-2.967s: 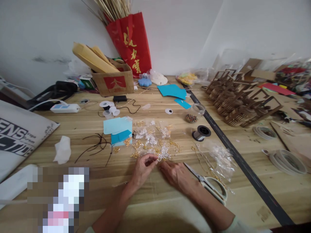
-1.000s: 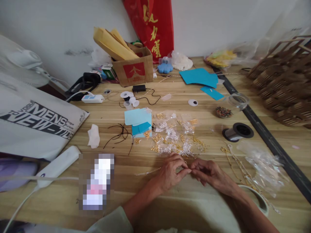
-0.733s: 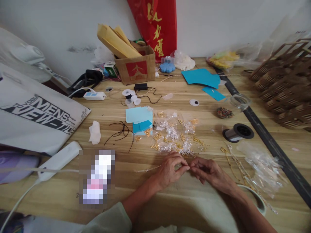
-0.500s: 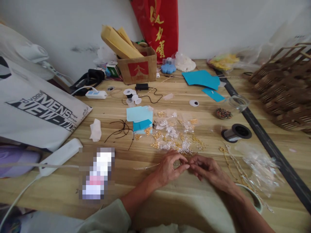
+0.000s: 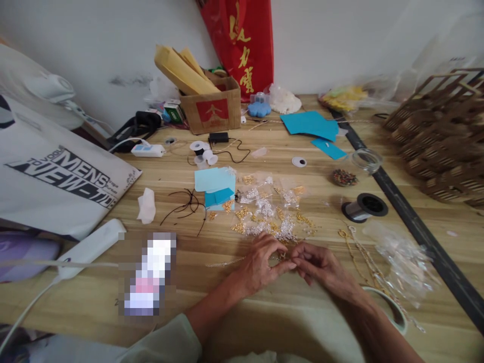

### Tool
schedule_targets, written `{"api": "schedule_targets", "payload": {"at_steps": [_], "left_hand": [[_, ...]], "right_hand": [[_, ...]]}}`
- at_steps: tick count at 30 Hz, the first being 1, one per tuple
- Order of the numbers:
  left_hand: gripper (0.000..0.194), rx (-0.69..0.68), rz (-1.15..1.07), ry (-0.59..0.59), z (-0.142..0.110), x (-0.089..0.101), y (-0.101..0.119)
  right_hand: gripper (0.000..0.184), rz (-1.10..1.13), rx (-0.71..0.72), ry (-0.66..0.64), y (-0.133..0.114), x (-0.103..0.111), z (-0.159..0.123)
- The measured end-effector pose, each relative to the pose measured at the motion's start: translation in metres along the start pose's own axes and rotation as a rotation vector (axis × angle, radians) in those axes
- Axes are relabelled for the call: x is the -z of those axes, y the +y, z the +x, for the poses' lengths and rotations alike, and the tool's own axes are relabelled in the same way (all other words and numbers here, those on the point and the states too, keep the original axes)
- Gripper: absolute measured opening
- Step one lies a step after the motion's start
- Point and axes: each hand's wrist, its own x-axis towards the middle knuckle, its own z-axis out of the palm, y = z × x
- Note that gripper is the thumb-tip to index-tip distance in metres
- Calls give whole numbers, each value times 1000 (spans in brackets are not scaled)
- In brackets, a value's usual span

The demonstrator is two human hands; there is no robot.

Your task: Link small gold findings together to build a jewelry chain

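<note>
My left hand (image 5: 263,263) is closed in a pinch on a thin silver chain (image 5: 224,264). One end of the chain trails out to the left across the wooden tabletop, and a short stretch shows inside the curl of my fingers. Fingertip to fingertip with it, my right hand (image 5: 318,263) is also pinched closed; whatever it grips is too small to make out. Just beyond both hands lie a heap of silver beads (image 5: 286,229) and small piles of gold beads (image 5: 239,228), some on or in clear little bags.
Blue cards (image 5: 215,179), black cords (image 5: 185,204) and a blurred-out phone (image 5: 149,275) lie to the left. On the right are a wire spool (image 5: 363,207), a jar of beads (image 5: 346,176), gold and silver chains (image 5: 355,254), clear plastic bags (image 5: 404,259) and a tape roll (image 5: 397,307).
The view has shifted slightly. My hands keep the same pinch, fingertips together, with only a slight shift of the fingers.
</note>
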Motion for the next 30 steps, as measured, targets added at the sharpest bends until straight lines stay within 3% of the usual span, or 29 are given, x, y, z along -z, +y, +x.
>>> {"api": "schedule_targets", "payload": {"at_steps": [6,17,22,30], "left_hand": [[33,-37,-48,-44,-2,-3,-4],[12,20,-186,-29,1,-1,-3],[11,150,-268,-32,6,3,2],[8,390,-476,-129,5,6,2]], "right_hand": [[39,42,-21,-16,-1,-4,1],[34,70,46,25,4,-2,2],[33,101,40,45,5,-2,4],[30,148,56,59,3,-3,4]]}}
